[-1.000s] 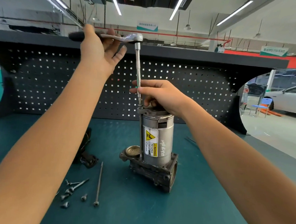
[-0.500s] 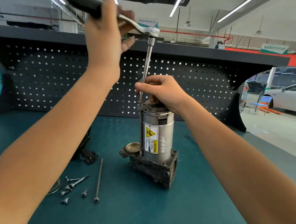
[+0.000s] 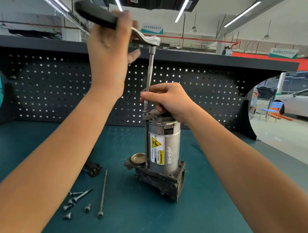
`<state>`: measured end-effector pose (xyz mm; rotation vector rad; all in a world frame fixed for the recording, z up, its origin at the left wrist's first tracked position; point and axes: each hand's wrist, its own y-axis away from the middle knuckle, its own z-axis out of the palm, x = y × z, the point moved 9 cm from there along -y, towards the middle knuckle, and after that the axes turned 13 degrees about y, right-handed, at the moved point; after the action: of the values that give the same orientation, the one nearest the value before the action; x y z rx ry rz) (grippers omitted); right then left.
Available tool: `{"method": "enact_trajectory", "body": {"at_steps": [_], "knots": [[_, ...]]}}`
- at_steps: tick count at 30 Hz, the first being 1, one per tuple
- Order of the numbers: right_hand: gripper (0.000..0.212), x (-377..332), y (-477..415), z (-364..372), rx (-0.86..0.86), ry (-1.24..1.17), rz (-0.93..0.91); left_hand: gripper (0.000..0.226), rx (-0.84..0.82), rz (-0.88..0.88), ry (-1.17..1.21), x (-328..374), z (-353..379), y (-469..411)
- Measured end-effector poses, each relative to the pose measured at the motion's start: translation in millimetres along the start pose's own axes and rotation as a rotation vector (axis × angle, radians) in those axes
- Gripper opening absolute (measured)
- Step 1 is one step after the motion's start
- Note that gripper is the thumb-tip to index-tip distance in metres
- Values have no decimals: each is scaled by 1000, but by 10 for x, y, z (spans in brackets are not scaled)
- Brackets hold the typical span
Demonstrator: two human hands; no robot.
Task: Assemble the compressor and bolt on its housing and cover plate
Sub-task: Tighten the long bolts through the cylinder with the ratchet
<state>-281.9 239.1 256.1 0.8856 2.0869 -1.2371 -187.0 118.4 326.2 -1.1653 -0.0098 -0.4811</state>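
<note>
Compressor upright on teal worktop, silver motor can above dark base. Left hand curled round black handle of ratchet wrench, high above compressor — blurred. Extension bar drops from ratchet head to compressor's top left corner. Right hand atop compressor, fingertips pinching bar's lower end. Long bolt and loose screws lie left of compressor base.

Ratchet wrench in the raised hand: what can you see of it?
The ratchet wrench has a black grip, blurred, and a shiny chrome head. Held high, grip end tilted up, it carries a long extension bar hanging straight down to the top of the upright compressor. The left hand holds its grip; the right hand pinches the bar low down.
</note>
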Motion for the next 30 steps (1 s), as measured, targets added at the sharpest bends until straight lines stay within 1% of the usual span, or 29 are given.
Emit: {"method": "enact_trajectory", "body": {"at_steps": [1, 2, 3, 5, 7, 8, 10, 12, 14, 16, 18, 20, 21, 22, 23, 24, 25, 27, 28, 30], "knots": [[11, -1, 3, -2, 8, 7, 3, 3, -68, 73, -71, 75, 91, 42], [11, 1, 4, 0, 8, 18, 9, 4, -87, 95, -101, 96, 131, 56], [10, -1, 8, 8, 1, 32, 13, 5, -51, 75, -91, 77, 104, 33], [5, -19, 18, 34, -36, 53, 14, 13, 116, -56, 25, -111, -114, -108], [13, -23, 26, 77, -95, 53, 30, 22, 288, -264, 178, -422, -371, -240], [18, -24, 27, 98, -124, 52, 41, 28, 348, -375, 231, -580, -464, -266], [20, -28, 32, 132, -161, 76, 47, 35, 420, -551, 316, -840, -560, -259], [14, -25, 29, 129, -148, 92, 39, 33, 444, -612, 401, -978, -565, -232], [9, -19, 17, 102, -109, 87, 26, 33, 426, -551, 434, -954, -561, -238], [8, -5, 8, 77, -74, 70, 18, 30, 341, -418, 374, -775, -517, -254], [6, -1, 5, 54, -39, 61, 9, 19, 195, -226, 227, -463, -374, -239], [6, -4, 5, 22, 2, 62, 7, 7, -3, 17, -11, -76, -113, -158], [9, -5, 7, 14, 13, 66, 8, 5, -102, 121, -123, 62, 29, -96], [12, -5, 9, 15, 12, 69, 12, 5, -169, 180, -194, 132, 132, -40], [13, -5, 13, 23, 2, 76, 16, 5, -170, 184, -216, 152, 164, -17], [14, -9, 18, 32, -12, 94, 19, 6, -112, 149, -194, 141, 125, -29], [14, -16, 23, 43, -29, 122, 22, 8, -17, 76, -127, 71, 23, -74], [14, -24, 26, 76, -77, 141, 35, 12, 187, -126, 74, -177, -215, -171], [13, -24, 31, 93, -104, 113, 51, 14, 266, -231, 171, -318, -305, -211], [14, -31, 43, 119, -145, 55, 64, 17, 355, -402, 328, -542, -392, -264]]}}
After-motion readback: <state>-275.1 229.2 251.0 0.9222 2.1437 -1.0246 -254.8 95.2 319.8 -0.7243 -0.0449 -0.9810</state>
